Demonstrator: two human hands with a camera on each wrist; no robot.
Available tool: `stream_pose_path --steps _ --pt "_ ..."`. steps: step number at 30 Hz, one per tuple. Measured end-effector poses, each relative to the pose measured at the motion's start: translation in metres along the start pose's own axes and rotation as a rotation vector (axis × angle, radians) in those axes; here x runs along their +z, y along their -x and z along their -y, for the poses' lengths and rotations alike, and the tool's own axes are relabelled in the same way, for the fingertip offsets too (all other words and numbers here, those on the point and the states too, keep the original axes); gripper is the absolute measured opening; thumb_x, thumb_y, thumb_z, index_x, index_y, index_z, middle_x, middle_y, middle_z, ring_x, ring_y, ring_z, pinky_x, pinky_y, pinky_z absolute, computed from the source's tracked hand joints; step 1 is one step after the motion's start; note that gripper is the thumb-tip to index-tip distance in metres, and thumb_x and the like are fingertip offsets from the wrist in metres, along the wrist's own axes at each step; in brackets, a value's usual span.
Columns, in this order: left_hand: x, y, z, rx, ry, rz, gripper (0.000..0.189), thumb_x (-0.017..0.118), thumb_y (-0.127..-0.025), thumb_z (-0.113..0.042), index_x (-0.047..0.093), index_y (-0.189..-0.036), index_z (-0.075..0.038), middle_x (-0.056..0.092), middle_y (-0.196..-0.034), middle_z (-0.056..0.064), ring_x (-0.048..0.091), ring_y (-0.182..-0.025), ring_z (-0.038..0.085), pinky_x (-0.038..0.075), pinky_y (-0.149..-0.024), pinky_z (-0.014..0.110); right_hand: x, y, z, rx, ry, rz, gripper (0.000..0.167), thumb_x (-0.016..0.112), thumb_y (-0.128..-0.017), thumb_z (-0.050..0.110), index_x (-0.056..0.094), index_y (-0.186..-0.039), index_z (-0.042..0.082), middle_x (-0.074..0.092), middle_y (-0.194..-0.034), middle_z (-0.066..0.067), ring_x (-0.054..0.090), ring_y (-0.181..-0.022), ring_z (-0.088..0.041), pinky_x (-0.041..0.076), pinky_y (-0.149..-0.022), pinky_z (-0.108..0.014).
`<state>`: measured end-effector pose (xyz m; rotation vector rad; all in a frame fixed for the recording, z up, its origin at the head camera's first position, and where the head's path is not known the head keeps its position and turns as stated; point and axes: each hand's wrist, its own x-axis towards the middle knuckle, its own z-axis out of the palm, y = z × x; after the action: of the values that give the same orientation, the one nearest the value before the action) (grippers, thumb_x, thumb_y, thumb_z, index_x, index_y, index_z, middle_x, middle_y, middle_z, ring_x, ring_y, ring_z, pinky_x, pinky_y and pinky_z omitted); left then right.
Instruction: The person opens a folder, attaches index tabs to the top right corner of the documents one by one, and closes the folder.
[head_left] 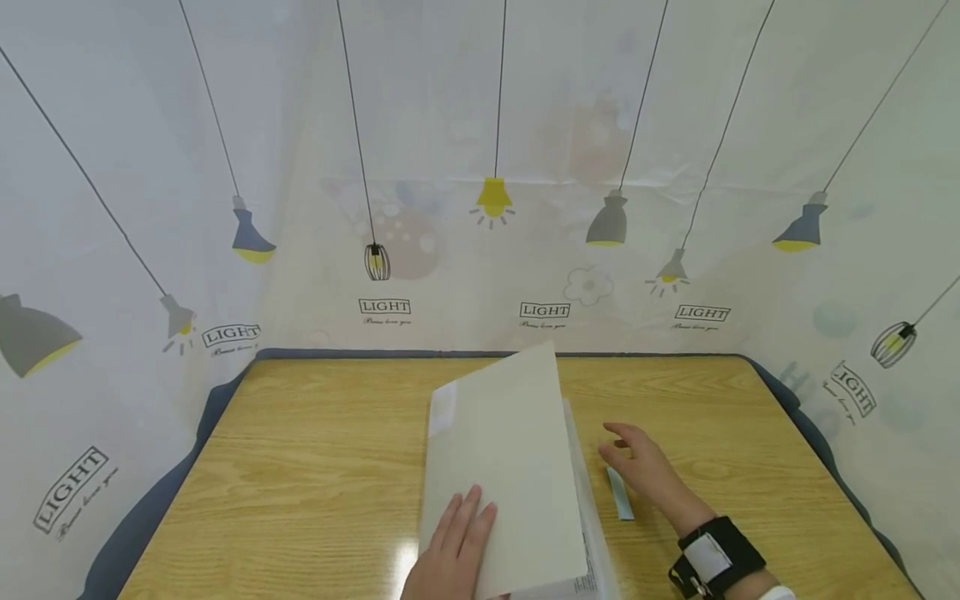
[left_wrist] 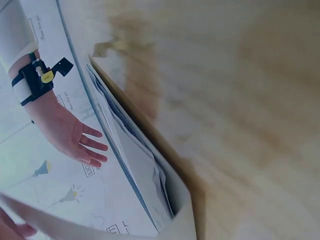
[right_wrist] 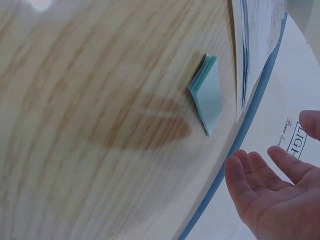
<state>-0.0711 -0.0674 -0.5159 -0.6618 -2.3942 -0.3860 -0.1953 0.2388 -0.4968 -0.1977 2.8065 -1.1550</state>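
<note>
A cream paper folder (head_left: pixel 502 475) lies at the middle of the table with its front cover raised. Loose white sheets (head_left: pixel 588 517) show inside along its right side. My left hand (head_left: pixel 457 542) holds the cover near its lower edge, fingers spread flat on the outside and a bit of skin showing under the edge. To the right of the folder, my right hand (head_left: pixel 645 471) is in the air with relaxed fingers and nothing in them. Just beside it on the table lies a small stack of pale blue-green paper strips (right_wrist: pixel 210 100).
The wooden table (head_left: pixel 315 467) has a dark blue border (head_left: pixel 172 508) around it. A white curtain printed with hanging lamps (head_left: pixel 450 125) stands behind and at both sides. A black strap (head_left: pixel 722 550) with a small device is round my right wrist.
</note>
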Motion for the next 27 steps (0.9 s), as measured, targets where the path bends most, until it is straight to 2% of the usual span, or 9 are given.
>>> stream_pose_path --steps 4,8,11,13,16,19,22,25,27 --pt "-0.004 0.005 0.002 -0.063 0.063 -0.089 0.076 0.026 -0.091 -0.066 0.046 -0.138 -0.010 0.050 -0.138 0.013 0.056 -0.116 0.030 0.055 -0.066 0.034 0.000 0.000 0.001 0.016 0.007 0.007 0.052 0.052 -0.097 0.025 0.040 -0.139 -0.003 0.039 -0.141 -0.028 0.047 -0.121 -0.043 0.044 -0.094 -0.052" --pt "-0.010 0.010 0.006 -0.104 0.091 -0.128 0.070 0.041 -0.087 -0.052 0.041 -0.142 -0.008 0.048 -0.141 0.011 0.057 -0.116 0.025 0.055 -0.069 0.031 0.001 0.000 0.001 0.019 0.016 0.004 0.051 0.052 -0.098 0.026 0.041 -0.138 -0.003 0.040 -0.140 -0.028 0.048 -0.121 -0.042 0.043 -0.095 -0.052" --pt "-0.016 0.013 0.009 -0.132 0.096 -0.150 0.072 0.052 -0.077 -0.037 0.041 -0.142 -0.007 0.049 -0.141 0.009 0.058 -0.116 0.021 0.052 -0.077 0.024 0.001 0.000 0.002 0.009 0.014 -0.004 0.050 0.052 -0.098 0.026 0.042 -0.137 -0.003 0.041 -0.139 -0.027 0.048 -0.120 -0.042 0.043 -0.096 -0.052" --pt "-0.020 0.015 0.011 -0.154 0.120 -0.154 0.075 0.054 -0.072 -0.025 0.040 -0.143 -0.007 0.049 -0.141 0.009 0.058 -0.117 0.022 0.047 -0.089 0.018 0.001 0.000 0.004 0.002 0.013 -0.004 0.051 0.052 -0.098 0.027 0.042 -0.138 -0.003 0.042 -0.139 -0.027 0.048 -0.120 -0.042 0.043 -0.095 -0.052" --pt "-0.026 0.016 0.014 -0.209 0.168 -0.152 0.076 0.056 -0.069 -0.010 0.040 -0.143 -0.008 0.052 -0.139 0.009 0.060 -0.113 0.024 0.037 -0.097 0.011 0.000 0.001 0.005 0.002 0.015 -0.002 0.053 0.051 -0.098 0.029 0.041 -0.138 -0.003 0.042 -0.139 -0.027 0.048 -0.120 -0.041 0.043 -0.095 -0.052" --pt "-0.033 0.017 0.017 -0.288 0.224 -0.122 0.078 0.061 -0.071 -0.001 0.037 -0.145 -0.011 0.054 -0.136 0.010 0.061 -0.110 0.024 0.033 -0.098 0.006 0.000 0.002 0.006 0.008 0.021 -0.002 0.052 0.051 -0.098 0.029 0.041 -0.138 -0.003 0.042 -0.139 -0.027 0.048 -0.120 -0.041 0.043 -0.095 -0.052" --pt "-0.038 0.018 0.020 -0.350 0.300 -0.134 0.077 0.066 -0.074 0.002 0.039 -0.144 -0.012 0.059 -0.129 0.014 0.062 -0.109 0.025 0.032 -0.098 0.006 0.001 0.001 0.006 0.013 0.027 -0.004 0.050 0.052 -0.098 0.025 0.042 -0.138 -0.003 0.042 -0.139 -0.027 0.048 -0.120 -0.041 0.043 -0.095 -0.052" --pt "-0.039 0.019 0.024 -0.378 0.361 -0.182 0.061 0.061 -0.085 -0.005 0.042 -0.142 -0.010 0.063 -0.122 0.017 0.062 -0.107 0.017 0.033 -0.095 0.005 0.001 0.001 0.006 0.009 0.030 -0.005 0.048 0.052 -0.097 0.021 0.042 -0.137 -0.003 0.042 -0.138 -0.027 0.048 -0.120 -0.042 0.043 -0.095 -0.052" --pt "-0.038 0.020 0.028 -0.374 0.416 -0.216 0.048 0.049 -0.093 -0.007 0.043 -0.140 -0.005 0.063 -0.118 0.020 0.062 -0.105 0.012 0.039 -0.090 0.008 0.001 0.000 0.006 0.006 0.027 -0.006 0.048 0.052 -0.097 0.020 0.042 -0.137 -0.004 0.043 -0.138 -0.028 0.048 -0.119 -0.042 0.043 -0.094 -0.052"
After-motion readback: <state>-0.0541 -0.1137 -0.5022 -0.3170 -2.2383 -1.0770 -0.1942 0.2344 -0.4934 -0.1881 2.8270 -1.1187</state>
